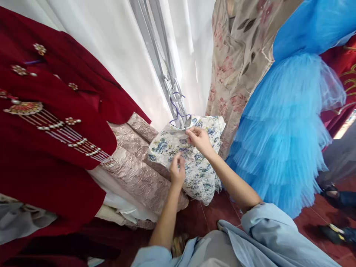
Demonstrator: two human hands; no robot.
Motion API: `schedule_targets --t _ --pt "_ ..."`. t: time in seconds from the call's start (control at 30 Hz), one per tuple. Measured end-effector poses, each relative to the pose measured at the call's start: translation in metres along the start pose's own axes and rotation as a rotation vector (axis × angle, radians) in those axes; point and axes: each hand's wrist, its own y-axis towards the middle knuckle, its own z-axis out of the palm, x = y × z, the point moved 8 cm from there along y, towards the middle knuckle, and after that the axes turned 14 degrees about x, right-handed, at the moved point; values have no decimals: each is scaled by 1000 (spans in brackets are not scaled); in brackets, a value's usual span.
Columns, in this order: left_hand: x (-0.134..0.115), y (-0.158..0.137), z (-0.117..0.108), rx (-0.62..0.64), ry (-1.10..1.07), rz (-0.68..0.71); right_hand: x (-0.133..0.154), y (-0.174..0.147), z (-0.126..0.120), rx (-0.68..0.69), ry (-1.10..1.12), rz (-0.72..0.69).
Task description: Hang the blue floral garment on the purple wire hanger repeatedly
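Left hand (pixel 177 168): blurred, fingers curled before the blouse (pixel 196 172); cannot tell whether it holds cloth. Right hand (pixel 198 140): thumb and fingertips pinching the blouse's neckline. Blouse hangs on purple hanger (pixel 177 112), between red gown (pixel 55 163), picture left, and blue dress (pixel 280 126), picture right. White curtain (pixel 111 48) behind.

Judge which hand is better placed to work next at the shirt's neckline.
Probably the right hand: its fingers appear pinched at the neckline, while the left hand, blurred, sits lower in front of the shirt.
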Motion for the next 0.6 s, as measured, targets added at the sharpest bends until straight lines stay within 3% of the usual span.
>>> schedule_targets --t 0.1,0.2,0.47,0.6 --pt "-49 84 -34 100 178 119 -8 -5 0 15 5 -2" --pt "-72 121 -37 225 369 159 -10 -3 -2 30 -3 -6" --pt "-75 116 -27 247 303 172 -11 8 -6 82 106 23" --pt "-92 119 -35 78 328 275 -12 11 -1 155 201 62"
